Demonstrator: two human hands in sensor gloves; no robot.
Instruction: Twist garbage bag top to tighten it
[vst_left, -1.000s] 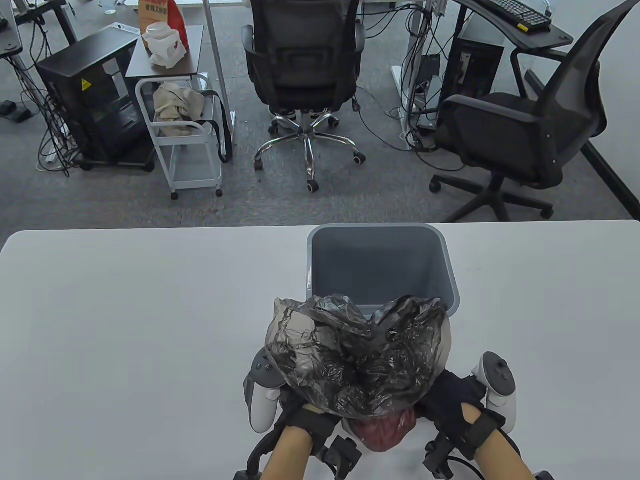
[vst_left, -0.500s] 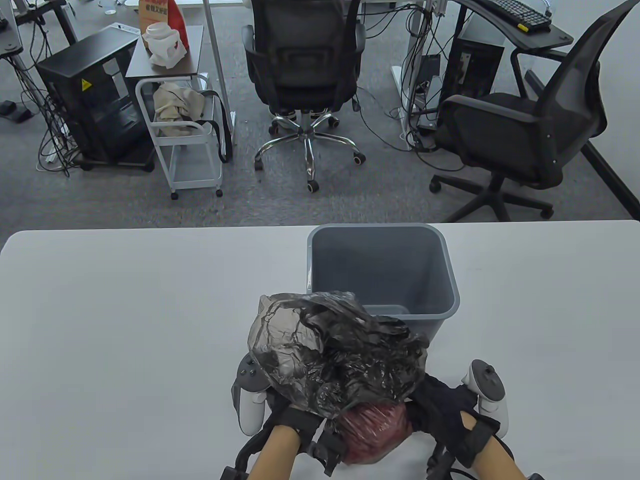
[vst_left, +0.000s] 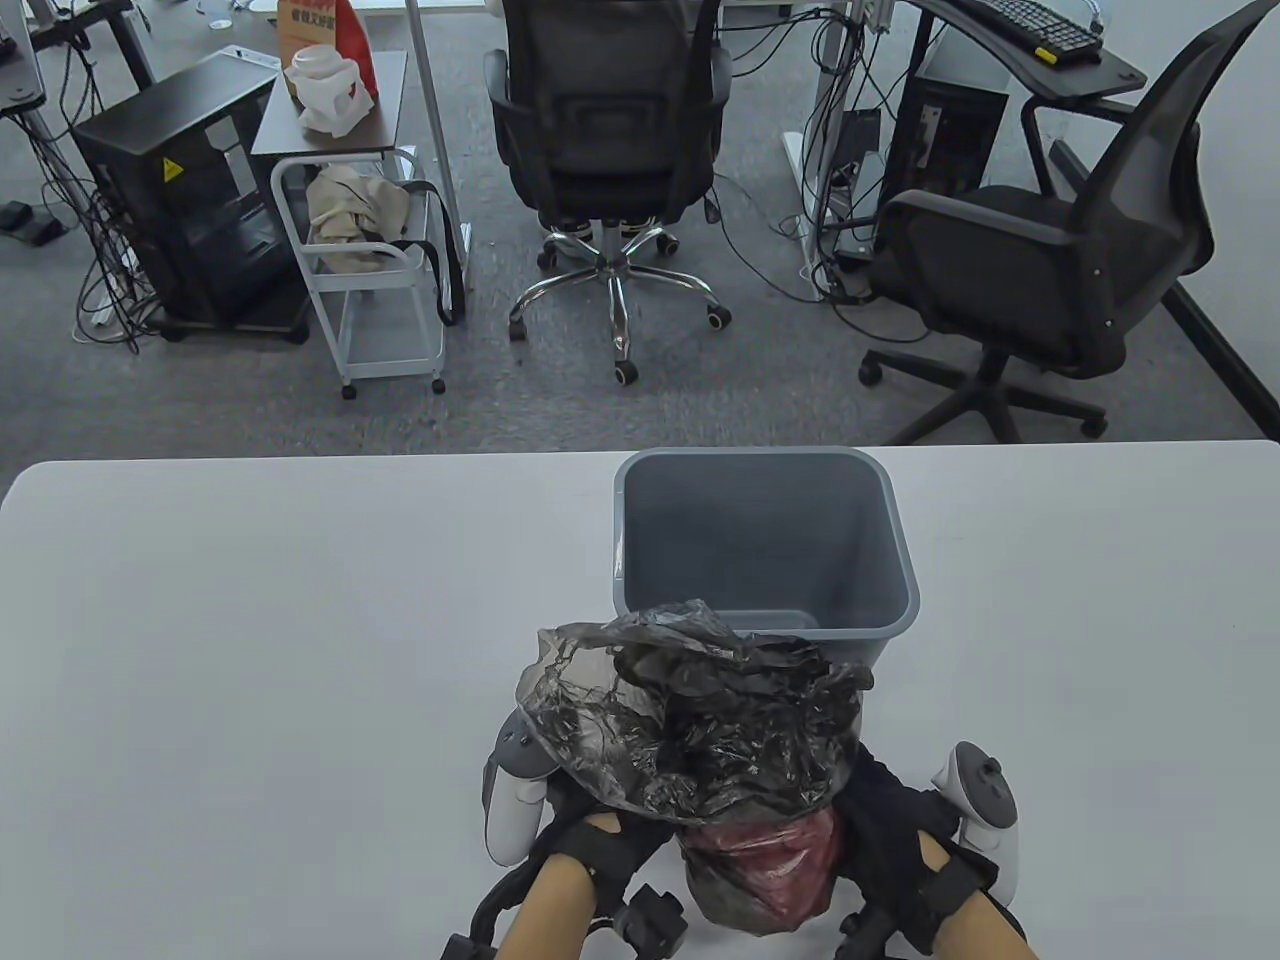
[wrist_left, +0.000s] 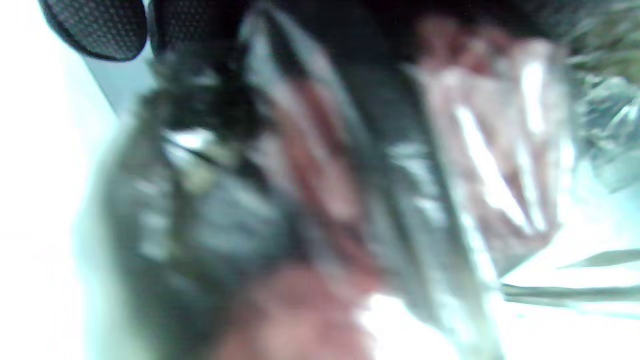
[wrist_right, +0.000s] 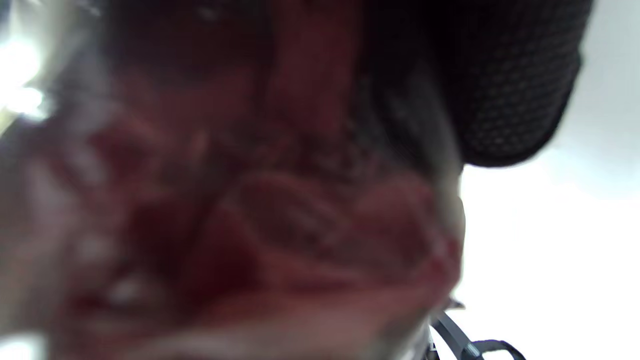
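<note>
A thin dark see-through garbage bag (vst_left: 700, 720) with red contents (vst_left: 765, 865) stands on the white table (vst_left: 250, 650) near its front edge. Its crumpled top flares up and out above both hands. My left hand (vst_left: 600, 830) grips the bag at its left side below the flared top. My right hand (vst_left: 885, 810) grips it at the right side. Fingers of both hands are hidden under the plastic. The left wrist view is blurred and filled by grey plastic and red contents (wrist_left: 350, 200). The right wrist view shows blurred red contents (wrist_right: 250, 225) and a gloved finger (wrist_right: 500, 90).
A grey plastic bin (vst_left: 765, 545) stands open and upright just behind the bag. Beyond the table's far edge are two office chairs (vst_left: 610, 130), a white cart (vst_left: 370, 260) and desks with cables.
The bag's flared top has gathered in and become narrower. It swung left, then back toward the middle. Both hands have shifted slightly while holding the bag; the red bulge has turned.
</note>
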